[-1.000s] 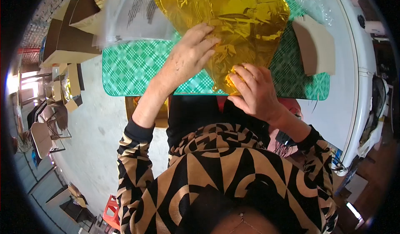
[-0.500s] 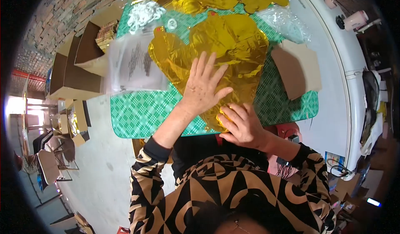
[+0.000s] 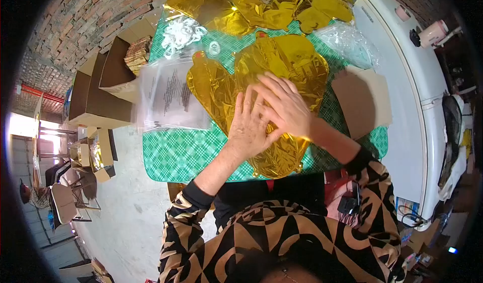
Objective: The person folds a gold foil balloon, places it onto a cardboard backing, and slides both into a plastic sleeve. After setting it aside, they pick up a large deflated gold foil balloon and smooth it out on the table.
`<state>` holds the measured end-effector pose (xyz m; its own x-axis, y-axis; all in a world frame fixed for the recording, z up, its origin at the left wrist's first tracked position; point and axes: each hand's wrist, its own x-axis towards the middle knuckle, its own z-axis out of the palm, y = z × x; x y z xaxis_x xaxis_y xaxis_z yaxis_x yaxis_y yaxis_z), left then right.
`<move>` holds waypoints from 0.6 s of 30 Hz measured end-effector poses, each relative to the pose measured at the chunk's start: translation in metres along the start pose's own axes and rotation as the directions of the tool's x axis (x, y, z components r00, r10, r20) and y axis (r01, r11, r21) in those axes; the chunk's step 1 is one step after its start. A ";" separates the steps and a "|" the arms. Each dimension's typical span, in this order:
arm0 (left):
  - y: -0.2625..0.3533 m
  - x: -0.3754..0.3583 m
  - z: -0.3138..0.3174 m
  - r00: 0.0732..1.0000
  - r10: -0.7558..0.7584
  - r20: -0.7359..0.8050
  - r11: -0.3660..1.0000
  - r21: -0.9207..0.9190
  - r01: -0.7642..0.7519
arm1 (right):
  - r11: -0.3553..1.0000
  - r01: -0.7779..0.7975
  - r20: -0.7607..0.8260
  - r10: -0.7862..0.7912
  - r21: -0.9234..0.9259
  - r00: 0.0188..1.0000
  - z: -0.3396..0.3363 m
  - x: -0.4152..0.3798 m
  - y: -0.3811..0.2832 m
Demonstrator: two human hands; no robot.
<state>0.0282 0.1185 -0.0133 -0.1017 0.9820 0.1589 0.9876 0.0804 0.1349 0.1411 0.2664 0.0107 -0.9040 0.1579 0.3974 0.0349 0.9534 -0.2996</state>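
A flat gold foil balloon (image 3: 282,157) lies across the near part of the table, its surface creased and its lower edge at the table's front edge. My left hand (image 3: 249,131) rests palm down on the middle of the foil, fingers spread. Just to its right, my right hand (image 3: 289,109) is stretched out over the same balloon, slightly blurred, its fingers extended and partly overlapping the left hand's fingertips. Neither hand grips anything. Both hands hide the centre of the foil.
More gold foil balloons (image 3: 271,8) are heaped at the far end of the green checked table cloth (image 3: 181,152). White rings or ribbon coils (image 3: 182,35), clear plastic bags (image 3: 171,94) and a cardboard piece (image 3: 362,101) lie around. Open cartons (image 3: 108,89) stand left; a white appliance (image 3: 402,81) stands right.
My right hand has left the balloon's bottom edge and moved up onto its middle beside the left. The folded bottom part now lies spread flat. My left hand stays flat on the foil.
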 end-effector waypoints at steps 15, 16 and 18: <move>0.001 0.000 -0.002 1.000 -0.010 -0.023 1.000 -0.014 0.009 | 0.884 -0.060 -0.156 -0.015 -0.464 0.988 0.042 0.048 0.165; 0.001 -0.001 -0.002 1.000 -0.010 -0.022 1.000 -0.013 0.009 | 0.876 -0.088 -0.134 0.027 -0.474 0.991 0.039 0.052 0.162; 0.002 -0.001 -0.002 1.000 -0.013 -0.019 1.000 -0.027 0.013 | 0.839 -0.103 -0.111 0.051 -0.534 0.992 0.031 0.062 0.155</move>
<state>0.0296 0.1177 -0.0113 -0.1169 0.9775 0.1758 0.9827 0.0882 0.1631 0.0773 0.4163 -0.0380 -0.8481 0.2342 0.4753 0.3498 0.9212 0.1703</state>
